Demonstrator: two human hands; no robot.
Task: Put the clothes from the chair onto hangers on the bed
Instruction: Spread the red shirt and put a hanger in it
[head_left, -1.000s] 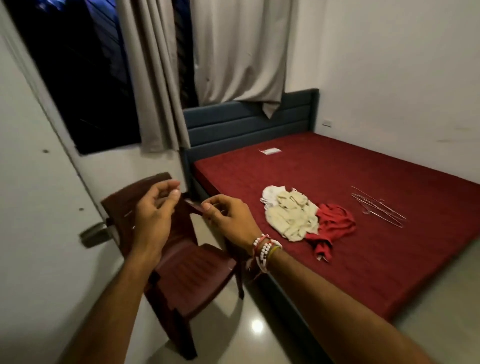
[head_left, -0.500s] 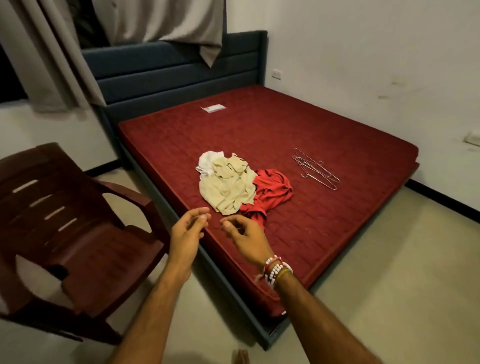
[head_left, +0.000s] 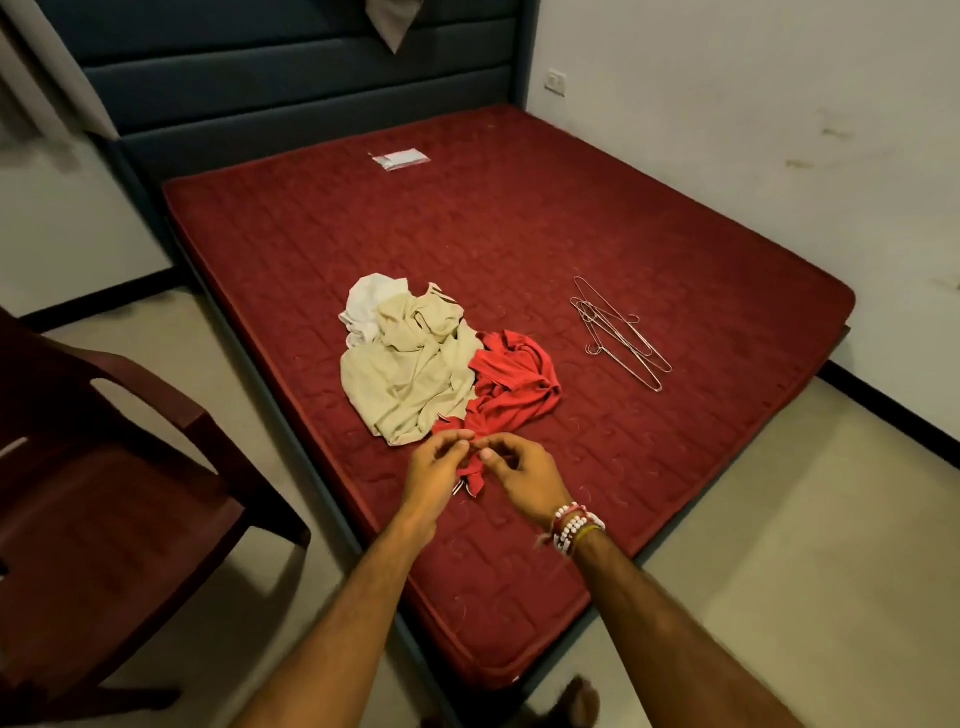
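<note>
My left hand and right hand close together over tail of red garment, fingers curled; cannot tell if I pinch it. Clothes on bed at 12 o'clock, hangers at 2. Cloth light, limp; I judge shoulders best hold.

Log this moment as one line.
left hand, right hand: over near end of red shirt, grip unclear | beige shirt, white cloth: heaped on mattress | wire hangers: beside heap, untouched
</note>
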